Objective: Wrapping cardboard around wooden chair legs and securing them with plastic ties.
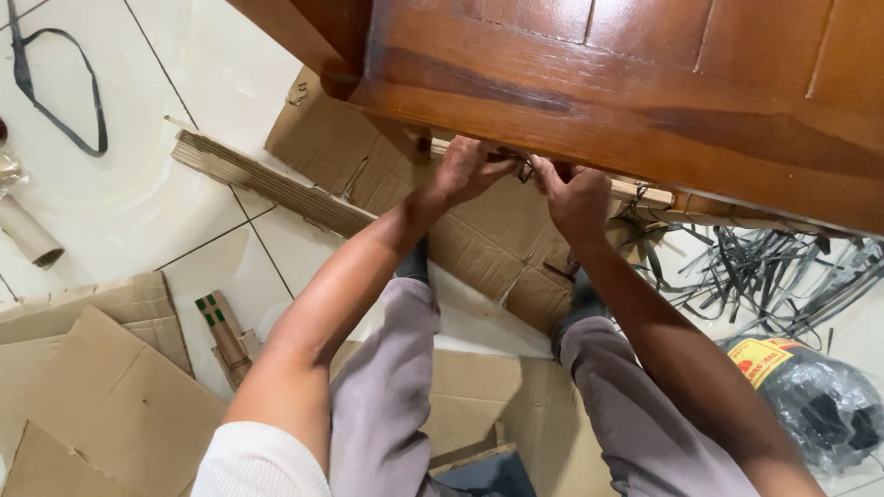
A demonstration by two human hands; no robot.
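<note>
Hands working at the underside edge of a wooden furniture panel [626, 83].
Left hand [470, 170] and right hand [575, 193] are pinching a small item, unidentifiable, above torn cardboard [488, 239].

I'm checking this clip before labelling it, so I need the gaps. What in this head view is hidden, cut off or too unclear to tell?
- Fingertips of the left hand and right hand: tucked under the wooden furniture edge, so what they grip is hidden.
- Small dark thing between the hands: too small to identify.
- Wooden furniture: cut off by the top and right edges.
- Black plastic bag: contents unclear.
</note>
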